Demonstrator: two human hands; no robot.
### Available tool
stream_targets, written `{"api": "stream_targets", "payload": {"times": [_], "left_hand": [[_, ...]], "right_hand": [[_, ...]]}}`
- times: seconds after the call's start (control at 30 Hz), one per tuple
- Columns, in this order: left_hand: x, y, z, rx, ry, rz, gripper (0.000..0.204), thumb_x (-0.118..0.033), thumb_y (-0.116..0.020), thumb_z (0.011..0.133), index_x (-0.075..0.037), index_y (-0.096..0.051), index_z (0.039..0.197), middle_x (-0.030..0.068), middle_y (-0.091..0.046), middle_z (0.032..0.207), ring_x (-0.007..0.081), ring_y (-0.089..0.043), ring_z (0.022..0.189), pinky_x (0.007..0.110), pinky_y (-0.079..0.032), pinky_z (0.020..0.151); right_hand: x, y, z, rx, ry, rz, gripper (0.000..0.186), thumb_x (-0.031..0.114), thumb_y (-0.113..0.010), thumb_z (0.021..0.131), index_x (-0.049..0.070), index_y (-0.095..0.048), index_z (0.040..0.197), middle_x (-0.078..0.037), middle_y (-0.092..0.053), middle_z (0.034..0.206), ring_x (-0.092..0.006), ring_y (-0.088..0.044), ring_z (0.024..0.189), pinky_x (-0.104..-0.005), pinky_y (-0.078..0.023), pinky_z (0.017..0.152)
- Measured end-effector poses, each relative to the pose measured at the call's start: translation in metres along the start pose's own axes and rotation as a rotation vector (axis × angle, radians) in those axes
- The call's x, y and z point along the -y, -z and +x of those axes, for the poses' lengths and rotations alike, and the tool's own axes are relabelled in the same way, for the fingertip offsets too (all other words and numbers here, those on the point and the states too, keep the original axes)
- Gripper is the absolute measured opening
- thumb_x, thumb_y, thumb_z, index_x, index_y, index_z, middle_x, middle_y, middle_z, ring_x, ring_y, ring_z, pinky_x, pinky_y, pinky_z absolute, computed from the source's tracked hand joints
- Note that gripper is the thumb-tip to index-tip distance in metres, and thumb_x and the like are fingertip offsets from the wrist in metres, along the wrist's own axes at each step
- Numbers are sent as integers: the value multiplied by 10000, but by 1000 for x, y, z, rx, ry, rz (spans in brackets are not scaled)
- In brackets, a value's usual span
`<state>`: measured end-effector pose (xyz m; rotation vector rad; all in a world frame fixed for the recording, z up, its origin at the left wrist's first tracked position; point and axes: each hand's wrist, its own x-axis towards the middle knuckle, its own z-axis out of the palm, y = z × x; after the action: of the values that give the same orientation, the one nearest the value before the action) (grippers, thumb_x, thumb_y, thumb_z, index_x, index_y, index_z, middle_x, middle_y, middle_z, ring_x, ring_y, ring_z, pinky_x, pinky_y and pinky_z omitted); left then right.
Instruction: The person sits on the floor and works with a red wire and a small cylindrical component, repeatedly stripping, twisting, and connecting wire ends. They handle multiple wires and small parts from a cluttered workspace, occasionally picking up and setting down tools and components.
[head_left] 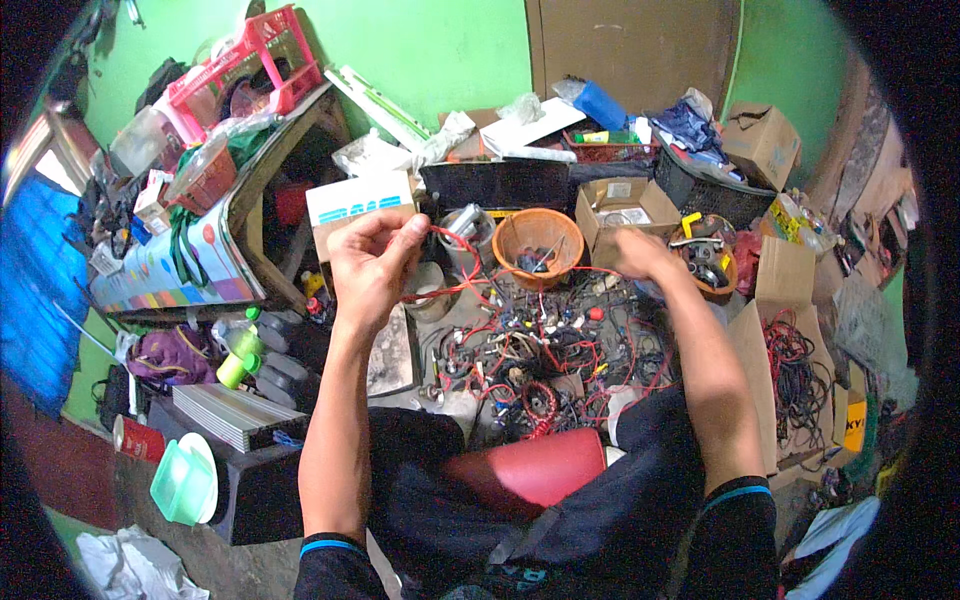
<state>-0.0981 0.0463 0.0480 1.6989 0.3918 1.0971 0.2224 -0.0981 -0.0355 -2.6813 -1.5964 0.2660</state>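
Note:
My left hand (372, 262) is raised over the near left of the pile, thumb and fingers pinched on a looped red wire (466, 246). From there the wire stretches across in front of an orange bucket (538, 248) toward my right hand (640, 254). That hand is slightly smeared by motion, its fingers curled where the red wire ends up; the fingertips are partly hidden. Below both hands spreads a tangled heap of wires and small electrical parts (545, 340), with a coiled red cord (539, 402) at its near side.
An open cardboard box (795, 345) with red and black wires stands at the right. Behind the heap are a small cardboard box (625, 205) and another orange container (712, 270) of parts. A red stool (530, 468) is close to me. Grey metal fins (235, 415) lie left.

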Motion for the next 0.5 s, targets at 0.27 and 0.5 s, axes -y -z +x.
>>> {"api": "stream_targets", "payload": {"times": [0.27,0.5], "left_hand": [[-1,-21,-12,179,-24,186,140,-114,-675,818,19,-647,783,-21,-557,578,26,-459,496,190,-335,430],[0,-25,-13,124,2,109,144,-114,-681,813,23,-649,782,-11,-562,583,29,-466,503,184,-337,434]], "right_hand": [[143,9,-38,348,872,1063,285,-5,-548,803,2,-584,1086,-57,-649,927,-140,-622,787,-304,-524,652],[145,19,-70,511,670,1401,292,108,-623,833,34,-545,1105,-43,-625,774,-95,-606,651,-233,-497,539]]}}
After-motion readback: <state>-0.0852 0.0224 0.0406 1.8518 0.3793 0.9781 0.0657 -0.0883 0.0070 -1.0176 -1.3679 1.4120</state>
